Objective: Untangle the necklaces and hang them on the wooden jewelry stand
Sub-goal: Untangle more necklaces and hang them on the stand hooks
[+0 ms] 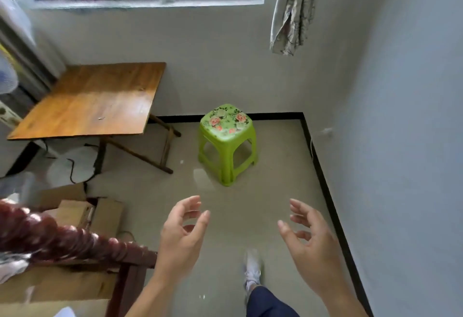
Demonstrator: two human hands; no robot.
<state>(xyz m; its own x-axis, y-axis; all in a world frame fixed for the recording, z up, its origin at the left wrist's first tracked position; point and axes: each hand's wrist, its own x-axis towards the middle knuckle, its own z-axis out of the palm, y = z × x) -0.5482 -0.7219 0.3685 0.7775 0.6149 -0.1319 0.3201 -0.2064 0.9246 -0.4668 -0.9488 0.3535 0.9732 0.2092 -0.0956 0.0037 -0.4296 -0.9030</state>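
My left hand (181,234) and my right hand (309,239) are raised in front of me over the floor, palms turned toward each other. The fingers of both are loosely curved and hold nothing. No necklace and no wooden jewelry stand shows in the head view. A wooden folding table (95,101) stands at the left under the window; only a tiny pale speck lies on its top.
A green plastic stool (226,141) with a flowered seat stands ahead by the wall. Cardboard boxes (82,211) and a dark red carved wooden furniture piece (62,239) fill the lower left. A white wall runs along the right. My shoe (253,269) is on the tiled floor.
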